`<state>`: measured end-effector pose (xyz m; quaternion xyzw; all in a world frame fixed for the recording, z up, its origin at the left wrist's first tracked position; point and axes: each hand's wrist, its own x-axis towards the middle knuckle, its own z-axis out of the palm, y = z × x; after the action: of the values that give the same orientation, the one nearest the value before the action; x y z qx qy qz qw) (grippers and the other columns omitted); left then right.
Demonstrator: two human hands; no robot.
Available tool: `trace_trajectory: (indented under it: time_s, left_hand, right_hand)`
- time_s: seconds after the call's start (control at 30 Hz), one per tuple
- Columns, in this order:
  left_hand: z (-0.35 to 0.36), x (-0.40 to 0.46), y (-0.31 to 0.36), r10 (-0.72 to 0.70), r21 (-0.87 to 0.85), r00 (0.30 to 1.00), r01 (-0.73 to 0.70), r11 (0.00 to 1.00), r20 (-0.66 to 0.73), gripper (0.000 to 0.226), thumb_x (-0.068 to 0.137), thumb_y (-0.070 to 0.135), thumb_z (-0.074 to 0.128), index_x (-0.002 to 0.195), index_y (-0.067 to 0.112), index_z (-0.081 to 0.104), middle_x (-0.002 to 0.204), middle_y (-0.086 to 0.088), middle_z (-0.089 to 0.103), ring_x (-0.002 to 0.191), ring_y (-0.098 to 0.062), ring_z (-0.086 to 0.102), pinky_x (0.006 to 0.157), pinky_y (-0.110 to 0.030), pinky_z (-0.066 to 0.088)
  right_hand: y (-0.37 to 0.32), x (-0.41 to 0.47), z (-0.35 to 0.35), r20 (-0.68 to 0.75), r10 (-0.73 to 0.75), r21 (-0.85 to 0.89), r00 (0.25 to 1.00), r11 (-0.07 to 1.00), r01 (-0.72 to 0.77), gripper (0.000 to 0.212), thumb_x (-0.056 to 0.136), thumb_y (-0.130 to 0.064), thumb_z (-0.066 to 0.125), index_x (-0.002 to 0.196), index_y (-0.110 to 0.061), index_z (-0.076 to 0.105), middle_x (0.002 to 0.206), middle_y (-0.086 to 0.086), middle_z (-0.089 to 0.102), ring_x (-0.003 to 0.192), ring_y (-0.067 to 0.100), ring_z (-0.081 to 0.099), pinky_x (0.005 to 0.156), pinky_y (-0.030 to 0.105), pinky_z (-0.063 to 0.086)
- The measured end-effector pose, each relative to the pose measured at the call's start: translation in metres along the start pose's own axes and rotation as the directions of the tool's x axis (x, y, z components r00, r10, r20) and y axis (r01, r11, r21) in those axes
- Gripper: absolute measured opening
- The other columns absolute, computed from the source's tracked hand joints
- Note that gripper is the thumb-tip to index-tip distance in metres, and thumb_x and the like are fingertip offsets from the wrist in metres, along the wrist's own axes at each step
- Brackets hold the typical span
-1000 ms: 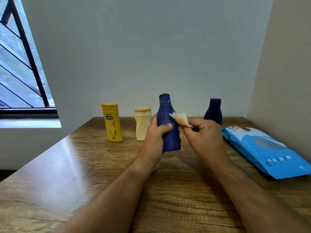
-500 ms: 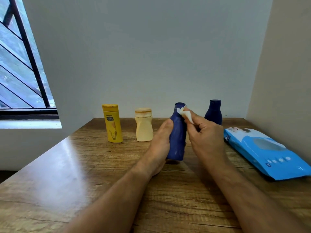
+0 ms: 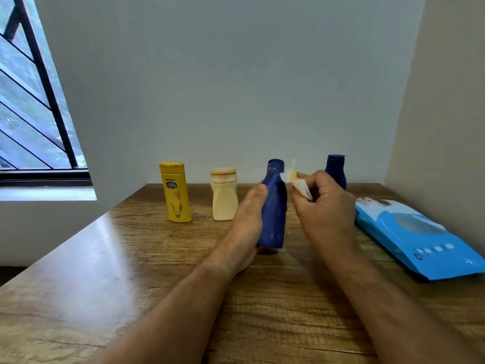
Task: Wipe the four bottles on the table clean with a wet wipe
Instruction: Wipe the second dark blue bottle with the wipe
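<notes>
The tall dark-blue bottle [image 3: 273,206] stands near upright, base on the wooden counter [image 3: 105,258], long axis vertical. The left hand [image 3: 249,219] holds its body from 9 o'clock; the right hand [image 3: 325,203] at 3 o'clock pinches the folded wet wipe [image 3: 298,183], which lies just beside the neck. The right grip is nearer the unwiped neck. At 9 o'clock stand the cream bottle [image 3: 223,197] and the yellow bottle [image 3: 175,193]; at 1 o'clock the short navy bottle [image 3: 336,166]; at 3 o'clock the wipes pack [image 3: 420,237]. Walls close the corner; a window [image 3: 29,101] opens at 10 o'clock.
</notes>
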<state>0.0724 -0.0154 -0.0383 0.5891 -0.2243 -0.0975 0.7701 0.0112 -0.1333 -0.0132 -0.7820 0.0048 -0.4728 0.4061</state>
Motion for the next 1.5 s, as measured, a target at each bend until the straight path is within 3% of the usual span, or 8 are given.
trace_trajectory:
  time_s: [0.13, 0.33, 0.4, 0.73, 0.9, 1.1, 1.3, 1.5]
  left_hand:
    - [0.002, -0.002, 0.002, 0.024, -0.031, 0.999, -0.024, 0.999, 0.031, 0.039, 0.106, 0.045, 0.039, 0.128, 0.022, 0.06, 0.117, -0.015, 0.07, 0.096, -0.026, 0.066, 0.086, -0.045, 0.056]
    - [-0.008, 0.002, 0.012, 0.089, -0.179, 0.979, -0.123, 0.976, -0.186, 0.056, 0.09, 0.053, 0.051, 0.137, 0.022, 0.055, 0.124, -0.018, 0.068, 0.108, -0.03, 0.068, 0.099, -0.051, 0.054]
    - [-0.008, 0.002, 0.011, 0.093, -0.159, 0.982, -0.12, 0.98, -0.164, 0.05, 0.096, 0.05, 0.048, 0.138, 0.023, 0.054, 0.125, -0.018, 0.068, 0.113, -0.033, 0.067, 0.1, -0.052, 0.053]
    - [0.001, 0.001, -0.001, 0.013, 0.026, 1.0, -0.013, 1.0, -0.026, 0.04, 0.105, 0.047, 0.04, 0.137, 0.026, 0.052, 0.124, -0.016, 0.064, 0.102, -0.029, 0.064, 0.087, -0.045, 0.054]
    - [0.004, -0.002, -0.001, -0.005, 0.016, 0.998, 0.004, 1.0, 0.058, 0.039, 0.107, 0.044, 0.035, 0.133, 0.023, 0.055, 0.112, -0.018, 0.066, 0.086, -0.025, 0.064, 0.072, -0.039, 0.056]
    - [-0.002, 0.001, 0.004, 0.077, -0.051, 0.994, -0.081, 0.995, -0.074, 0.039, 0.108, 0.043, 0.032, 0.134, 0.025, 0.055, 0.118, -0.016, 0.068, 0.099, -0.026, 0.067, 0.093, -0.049, 0.055]
    - [0.005, -0.004, -0.001, -0.007, -0.06, 1.0, 0.008, 0.998, 0.021, 0.044, 0.105, 0.049, 0.033, 0.134, 0.024, 0.055, 0.12, -0.021, 0.067, 0.095, -0.03, 0.064, 0.082, -0.044, 0.056]
    - [-0.01, 0.003, 0.012, 0.052, -0.152, 0.988, -0.075, 0.986, -0.147, 0.041, 0.104, 0.05, 0.037, 0.115, 0.021, 0.065, 0.095, -0.012, 0.069, 0.084, -0.022, 0.067, 0.084, -0.042, 0.056]
  right_hand:
    - [0.0, -0.003, 0.001, 0.151, -0.048, 0.059, 0.987, 0.997, 0.04, 0.034, 0.097, -0.018, 0.057, 0.13, -0.027, 0.06, 0.098, -0.021, 0.063, 0.085, -0.003, 0.063, 0.07, 0.004, 0.048]
    - [0.005, -0.008, 0.005, 0.463, -0.083, -0.071, 0.883, 0.989, 0.131, 0.027, 0.097, -0.031, 0.056, 0.121, -0.028, 0.068, 0.096, -0.017, 0.071, 0.078, -0.005, 0.064, 0.064, 0.01, 0.05]
    - [0.004, -0.007, 0.007, 0.402, -0.135, -0.104, 0.906, 0.976, 0.191, 0.027, 0.095, -0.027, 0.059, 0.12, -0.022, 0.069, 0.114, -0.012, 0.068, 0.095, -0.002, 0.062, 0.08, 0.01, 0.051]
    - [0.004, 0.005, 0.001, -0.161, 0.169, 0.044, 0.972, 0.985, -0.164, 0.02, 0.095, -0.024, 0.061, 0.114, -0.022, 0.066, 0.098, -0.007, 0.067, 0.082, -0.002, 0.061, 0.066, 0.003, 0.048]
    - [-0.003, -0.003, 0.004, 0.043, 0.029, -0.01, 0.999, 1.0, -0.029, 0.025, 0.096, -0.019, 0.06, 0.119, -0.023, 0.068, 0.086, -0.014, 0.067, 0.078, -0.013, 0.059, 0.06, 0.0, 0.043]
    - [-0.002, -0.01, 0.009, 0.286, -0.122, -0.042, 0.95, 0.989, 0.14, 0.03, 0.096, -0.019, 0.058, 0.123, -0.029, 0.066, 0.087, -0.009, 0.073, 0.068, -0.002, 0.064, 0.06, 0.014, 0.053]
    - [0.0, -0.002, 0.006, 0.149, -0.045, 0.086, 0.988, 0.996, 0.032, 0.034, 0.099, -0.018, 0.054, 0.131, -0.028, 0.06, 0.093, -0.009, 0.069, 0.074, -0.003, 0.062, 0.064, 0.006, 0.047]
    - [-0.004, -0.01, 0.004, 0.455, -0.028, -0.025, 0.89, 0.999, 0.043, 0.025, 0.097, -0.033, 0.055, 0.119, -0.035, 0.067, 0.091, -0.013, 0.072, 0.069, 0.002, 0.064, 0.06, 0.015, 0.052]
